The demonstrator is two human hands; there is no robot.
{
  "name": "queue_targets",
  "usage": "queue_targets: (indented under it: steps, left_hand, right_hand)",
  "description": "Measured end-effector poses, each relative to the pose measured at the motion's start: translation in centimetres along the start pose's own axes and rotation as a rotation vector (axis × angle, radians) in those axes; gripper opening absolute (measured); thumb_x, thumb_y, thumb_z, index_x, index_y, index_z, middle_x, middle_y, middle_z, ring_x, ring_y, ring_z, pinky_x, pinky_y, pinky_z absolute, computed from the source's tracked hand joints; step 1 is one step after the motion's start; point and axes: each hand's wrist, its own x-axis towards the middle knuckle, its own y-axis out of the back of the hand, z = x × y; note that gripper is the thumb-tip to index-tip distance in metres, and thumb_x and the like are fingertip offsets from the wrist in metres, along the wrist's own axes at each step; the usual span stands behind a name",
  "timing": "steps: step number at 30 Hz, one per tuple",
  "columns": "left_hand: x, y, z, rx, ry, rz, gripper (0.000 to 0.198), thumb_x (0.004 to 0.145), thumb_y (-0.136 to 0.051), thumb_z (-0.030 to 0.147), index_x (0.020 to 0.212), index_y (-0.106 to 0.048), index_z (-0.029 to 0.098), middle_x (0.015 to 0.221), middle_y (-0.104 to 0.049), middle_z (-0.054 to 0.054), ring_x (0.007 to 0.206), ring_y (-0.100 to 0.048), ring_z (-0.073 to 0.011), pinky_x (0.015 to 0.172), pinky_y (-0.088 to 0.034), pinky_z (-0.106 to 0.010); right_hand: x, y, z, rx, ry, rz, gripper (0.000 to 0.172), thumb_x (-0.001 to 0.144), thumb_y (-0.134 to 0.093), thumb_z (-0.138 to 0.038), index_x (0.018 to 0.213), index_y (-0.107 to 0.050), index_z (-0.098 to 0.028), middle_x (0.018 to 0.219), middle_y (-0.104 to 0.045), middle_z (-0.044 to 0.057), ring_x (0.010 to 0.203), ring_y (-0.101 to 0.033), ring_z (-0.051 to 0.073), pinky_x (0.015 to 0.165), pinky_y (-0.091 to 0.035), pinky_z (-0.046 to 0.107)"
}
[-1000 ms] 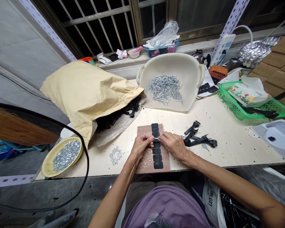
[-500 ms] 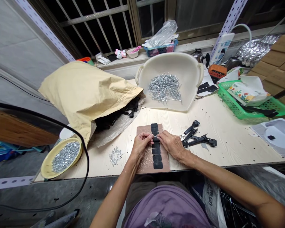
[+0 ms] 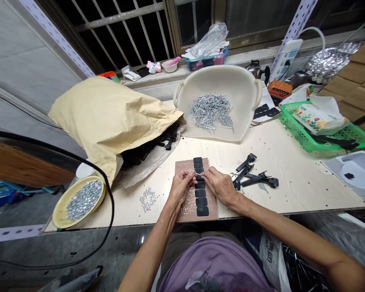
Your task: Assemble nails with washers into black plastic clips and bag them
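My left grip (image 3: 180,187) is closed, pinching a small silver fastener (image 3: 197,174) between thumb and forefinger. The fastener's point lies at the black pad (image 3: 200,177), which my right grip (image 3: 220,186) holds closed from the opposite side. This pad sits in a vertical row of similar pads on a brown board (image 3: 185,164). Black plastic brackets (image 3: 252,179) lie on the surface (image 3: 295,182), just right of my right grip.

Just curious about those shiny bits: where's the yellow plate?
In the head view, the yellow plate sits at the near left corner of the table, just below the tan paper sack.
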Motion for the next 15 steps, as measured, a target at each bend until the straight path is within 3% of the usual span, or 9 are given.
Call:
queue_targets:
  steps: [8, 15]
  left_hand:
    - [0.1, -0.9, -0.6, -0.035, -0.078, 0.114, 0.031, 0.059, -0.080, 0.029, 0.076, -0.061, 0.010, 0.061, -0.061, 0.001, 0.051, -0.056, -0.0053, 0.055, -0.048, -0.017]
    - [-1.7, 1.8, 1.4, 0.032, -0.148, 0.211, 0.033, 0.060, -0.079, 0.025, 0.086, -0.063, 0.011, 0.068, -0.062, 0.002, 0.053, -0.056, -0.0053, 0.054, -0.048, -0.018]
  right_hand:
    - [0.3, 0.1, -0.1, 0.207, -0.080, -0.032, 0.025, 0.095, -0.039, -0.030, 0.108, -0.060, -0.024, 0.093, -0.060, 0.002, 0.080, -0.060, 0.012, 0.063, -0.043, 0.020]
    - [-0.1, 0.2, -0.7, 0.345, -0.051, -0.024, 0.021, 0.093, -0.042, -0.029, 0.102, -0.061, -0.024, 0.092, -0.062, 0.002, 0.083, -0.061, 0.013, 0.071, -0.047, 0.024]
